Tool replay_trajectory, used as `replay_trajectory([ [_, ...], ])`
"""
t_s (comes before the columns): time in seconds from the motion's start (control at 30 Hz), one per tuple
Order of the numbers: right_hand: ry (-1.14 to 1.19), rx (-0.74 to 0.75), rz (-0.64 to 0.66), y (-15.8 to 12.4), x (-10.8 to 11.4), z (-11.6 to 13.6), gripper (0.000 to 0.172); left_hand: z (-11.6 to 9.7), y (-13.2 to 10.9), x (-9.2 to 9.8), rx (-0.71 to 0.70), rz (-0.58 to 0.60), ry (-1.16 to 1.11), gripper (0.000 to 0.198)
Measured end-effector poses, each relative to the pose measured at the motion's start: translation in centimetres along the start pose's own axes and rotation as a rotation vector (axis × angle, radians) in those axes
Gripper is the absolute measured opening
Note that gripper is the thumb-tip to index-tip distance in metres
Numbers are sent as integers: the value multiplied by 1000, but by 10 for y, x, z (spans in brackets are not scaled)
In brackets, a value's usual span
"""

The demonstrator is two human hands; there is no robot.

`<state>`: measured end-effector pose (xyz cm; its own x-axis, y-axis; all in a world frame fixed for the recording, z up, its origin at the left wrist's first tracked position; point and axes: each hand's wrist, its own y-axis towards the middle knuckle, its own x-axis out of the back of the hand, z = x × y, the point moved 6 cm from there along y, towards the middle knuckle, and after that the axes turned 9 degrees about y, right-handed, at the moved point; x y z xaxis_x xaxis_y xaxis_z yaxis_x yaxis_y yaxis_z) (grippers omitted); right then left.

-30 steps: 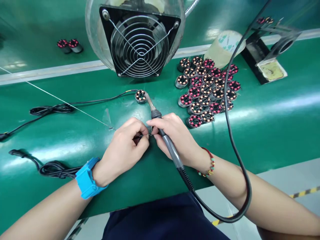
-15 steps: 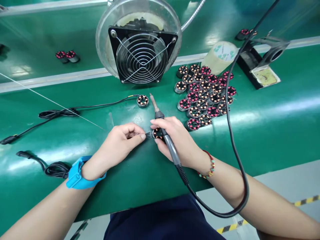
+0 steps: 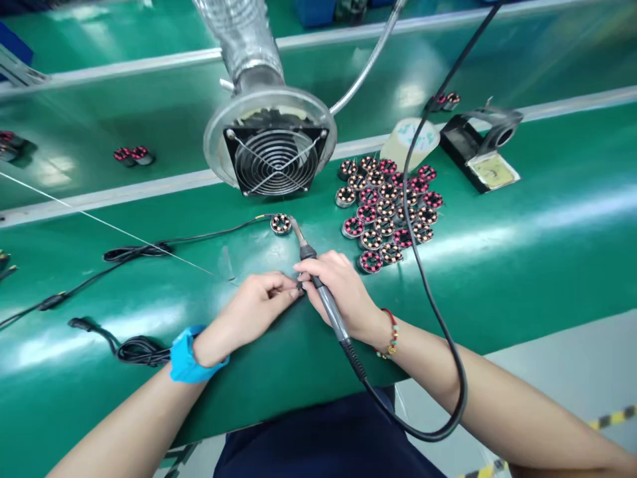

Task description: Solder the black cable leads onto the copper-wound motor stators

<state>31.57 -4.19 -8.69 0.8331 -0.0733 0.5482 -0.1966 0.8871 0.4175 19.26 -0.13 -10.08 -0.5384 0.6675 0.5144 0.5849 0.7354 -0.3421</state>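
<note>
My right hand point(image 3: 343, 292) is wrapped round a soldering iron point(image 3: 329, 307), its tip pointing up and away near a copper-wound stator point(image 3: 281, 224) that lies on the bench with a cable attached. Fingertips of my left hand point(image 3: 259, 305) pinch the dark wire ends of a black cable, right against the fingers of my right hand. A small dark part point(image 3: 300, 287) shows between the two hands; it is mostly hidden by the fingers. The coiled part of a black cable point(image 3: 142, 350) rests beside my left wrist.
Several red and copper stators point(image 3: 371, 240) stand grouped at the right. Behind them are a tape roll point(image 3: 411, 143) and an iron stand with sponge point(image 3: 492, 171). A fume extractor fan point(image 3: 279, 162) hangs ahead. The iron's cord point(image 3: 432, 292) loops over my right forearm. Another cable point(image 3: 213, 234) lies left.
My view has tilted up and shifted. My hands have come closer together, and the stator that showed under my right hand is now mostly covered. The soldering iron stays in my right hand.
</note>
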Motion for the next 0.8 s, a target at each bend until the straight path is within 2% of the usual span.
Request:
replay_trajectory([
  [0.13, 49, -21, -96, 5, 8, -2, 31, -8, 3, 6, -99, -124, 218, 22],
  [0.33, 90, -58, -259, 3, 34, -8, 40, -7, 24, 49, -51, -344, 463, 20],
  [0.43, 76, -45, -258, 0, 42, -7, 39, -13, 36, 56, -56, -293, 582, 28],
  [0.57, 37, -13, -275, -1, 49, -4, 36, -25, 41, 46, -83, -135, 768, 53],
  [0.7, -41, -5, -314, -2, 58, -8, 28, -24, 33, 48, -73, -129, 812, 47],
  [0.8, -75, -18, -298, -4, 62, -17, 27, -7, 30, 72, 3, -194, 815, 42],
])
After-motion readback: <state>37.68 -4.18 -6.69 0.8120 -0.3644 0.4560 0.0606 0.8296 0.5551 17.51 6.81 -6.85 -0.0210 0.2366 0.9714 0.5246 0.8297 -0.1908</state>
